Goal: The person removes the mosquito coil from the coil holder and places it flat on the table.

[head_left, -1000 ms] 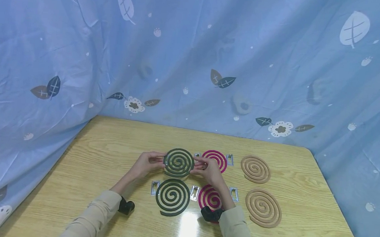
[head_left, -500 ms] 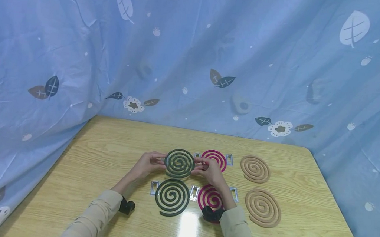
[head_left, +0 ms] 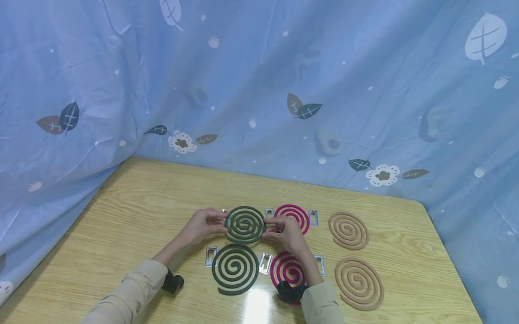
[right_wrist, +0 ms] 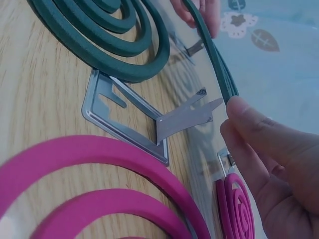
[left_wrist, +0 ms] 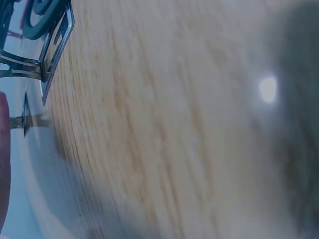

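Note:
My left hand (head_left: 202, 224) and right hand (head_left: 287, 234) pinch opposite edges of a dark green mosquito coil (head_left: 244, 240). In the right wrist view, that held coil (right_wrist: 217, 59) is seen nearly edge-on, above the table, with my right thumb (right_wrist: 249, 114) at its rim. Another green coil (head_left: 234, 288) lies just in front. A small metal coil stand (right_wrist: 126, 113) with an upright tab sits between this coil and a pink coil (right_wrist: 75, 149). The left wrist view catches only a finger (left_wrist: 4, 159) of the left hand, at its edge.
Pink coils (head_left: 293, 207) lie right of the green ones, partly behind my right hand and wrist. Two tan coils (head_left: 347, 249) (head_left: 358, 308) lie farther right. Several metal stands (head_left: 313, 217) stand between the coils. A blue patterned curtain (head_left: 266, 81) hangs behind the wooden table (head_left: 157, 184).
The held green coil has shifted slightly right and its top edge has dropped a little, so it looks flatter. A metal piece now shows above the left fingertips. Both hands keep their grip.

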Available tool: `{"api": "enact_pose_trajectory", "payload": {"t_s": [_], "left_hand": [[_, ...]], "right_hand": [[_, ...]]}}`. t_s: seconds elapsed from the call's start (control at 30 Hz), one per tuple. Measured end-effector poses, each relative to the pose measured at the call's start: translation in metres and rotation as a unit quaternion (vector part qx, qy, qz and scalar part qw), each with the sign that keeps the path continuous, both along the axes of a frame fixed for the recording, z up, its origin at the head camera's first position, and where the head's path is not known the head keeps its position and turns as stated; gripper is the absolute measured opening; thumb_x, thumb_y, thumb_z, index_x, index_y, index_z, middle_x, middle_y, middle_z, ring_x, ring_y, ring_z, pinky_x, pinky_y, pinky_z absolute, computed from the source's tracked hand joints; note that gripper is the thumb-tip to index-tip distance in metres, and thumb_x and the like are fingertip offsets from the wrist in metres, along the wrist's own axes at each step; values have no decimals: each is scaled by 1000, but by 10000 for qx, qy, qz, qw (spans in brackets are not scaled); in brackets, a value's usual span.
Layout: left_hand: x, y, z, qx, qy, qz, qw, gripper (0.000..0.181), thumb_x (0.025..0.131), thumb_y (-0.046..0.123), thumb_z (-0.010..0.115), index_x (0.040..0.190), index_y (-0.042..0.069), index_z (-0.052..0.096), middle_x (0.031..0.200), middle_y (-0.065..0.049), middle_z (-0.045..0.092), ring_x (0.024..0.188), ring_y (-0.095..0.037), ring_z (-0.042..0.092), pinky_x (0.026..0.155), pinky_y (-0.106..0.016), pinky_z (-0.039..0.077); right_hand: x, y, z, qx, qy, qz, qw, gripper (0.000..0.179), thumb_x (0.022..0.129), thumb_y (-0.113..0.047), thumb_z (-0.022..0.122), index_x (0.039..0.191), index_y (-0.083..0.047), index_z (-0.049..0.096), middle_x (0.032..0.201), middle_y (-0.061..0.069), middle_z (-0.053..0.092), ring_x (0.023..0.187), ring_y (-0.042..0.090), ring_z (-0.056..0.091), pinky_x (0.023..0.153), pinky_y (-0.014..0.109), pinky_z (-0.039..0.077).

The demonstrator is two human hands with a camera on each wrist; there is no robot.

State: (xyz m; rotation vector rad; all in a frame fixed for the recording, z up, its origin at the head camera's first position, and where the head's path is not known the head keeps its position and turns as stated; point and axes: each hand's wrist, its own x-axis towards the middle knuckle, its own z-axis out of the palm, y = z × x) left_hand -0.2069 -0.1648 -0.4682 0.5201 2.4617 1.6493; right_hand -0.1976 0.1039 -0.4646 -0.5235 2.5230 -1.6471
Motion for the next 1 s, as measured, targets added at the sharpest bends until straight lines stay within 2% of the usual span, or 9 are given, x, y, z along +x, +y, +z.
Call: {"api": "enact_pose_trajectory", "payload": {"t_s": [0.07,0.17,0.43,0.77,1.0], "left_hand": [[-6,0,-10,25,-8,24,10000,42,78,2,76,116,-8,63,110,-22,63,96,-33,65,82,-22,57],[-8,3,-12,55,-43,32,10000,42,77,2,76,116,-9,63,110,-21,63,97,-33,65,82,-23,57],[-10,7,-10,-80,-70,69,9999,43,77,1,76,116,-9,62,107,-20,63,96,-32,66,81,-21,57],[-13,8,-12,-358,-80,86,9993,43,77,5,76,116,-7,63,102,-15,63,94,-27,66,80,-20,57],[-13,9,-9,-376,-152,106,9991,42,79,3,75,118,-7,62,101,-15,63,95,-28,66,81,-21,57]], "right_hand": [[-2,0,-4,57,-23,-90,9999,33,77,7,73,107,15,64,104,27,62,85,35,68,72,24,60],[-2,-1,-6,118,-20,-222,9997,33,76,8,74,107,16,64,102,27,65,84,34,69,72,26,60],[-4,-2,-9,211,-49,-492,9986,32,75,7,74,106,13,66,97,24,69,87,33,70,76,29,60],[-6,0,-9,292,-24,-387,9988,34,75,5,76,107,13,66,99,25,69,90,34,69,79,31,59],[-8,-3,-10,385,-184,-579,9974,33,74,6,76,106,11,67,99,23,69,88,31,69,78,30,59]]}}
